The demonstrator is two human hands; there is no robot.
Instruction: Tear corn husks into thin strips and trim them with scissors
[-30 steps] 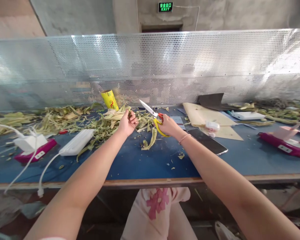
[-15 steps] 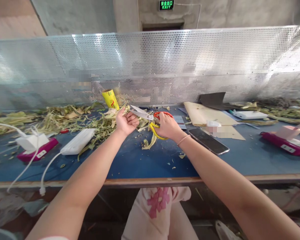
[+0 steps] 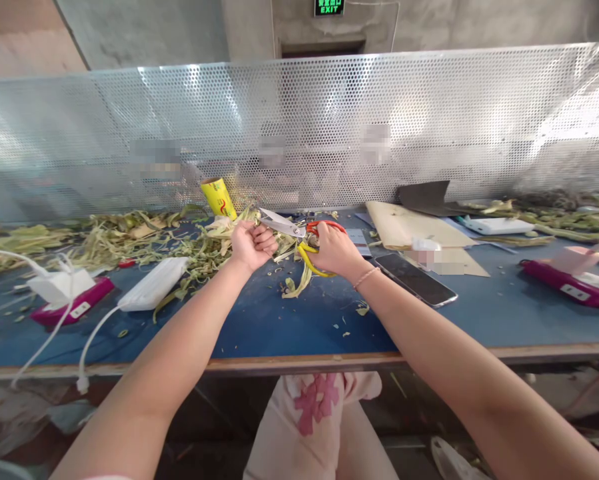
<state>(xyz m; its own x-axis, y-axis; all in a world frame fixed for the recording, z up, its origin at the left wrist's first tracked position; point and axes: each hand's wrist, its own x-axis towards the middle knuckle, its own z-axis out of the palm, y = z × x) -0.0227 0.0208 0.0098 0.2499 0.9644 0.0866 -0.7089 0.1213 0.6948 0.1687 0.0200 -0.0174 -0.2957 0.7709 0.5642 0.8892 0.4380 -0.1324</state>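
Observation:
My right hand [image 3: 333,248] grips a pair of scissors [image 3: 285,224] with one red and one yellow handle, the blades pointing left. Close to the blade tips, my left hand [image 3: 254,245] is closed with its fingers curled in. What it pinches, if anything, cannot be made out against the plant scraps behind it. Withered leaves and stems [image 3: 204,250] lie heaped beside and behind my left hand. A pale leaf strip [image 3: 299,287] rests on the blue tabletop [image 3: 279,327] just below the scissors.
A yellow cardboard tube [image 3: 219,199] leans at the back before a perforated metal screen [image 3: 319,127]. Left are a white power bank [image 3: 153,285] with a cable and a magenta power strip [image 3: 74,308]. A phone [image 3: 416,280] and a beige sheet [image 3: 414,227] lie right.
The view has shifted slightly. Both hands stay nearly in the same place, and the scissors keep about the same pose.

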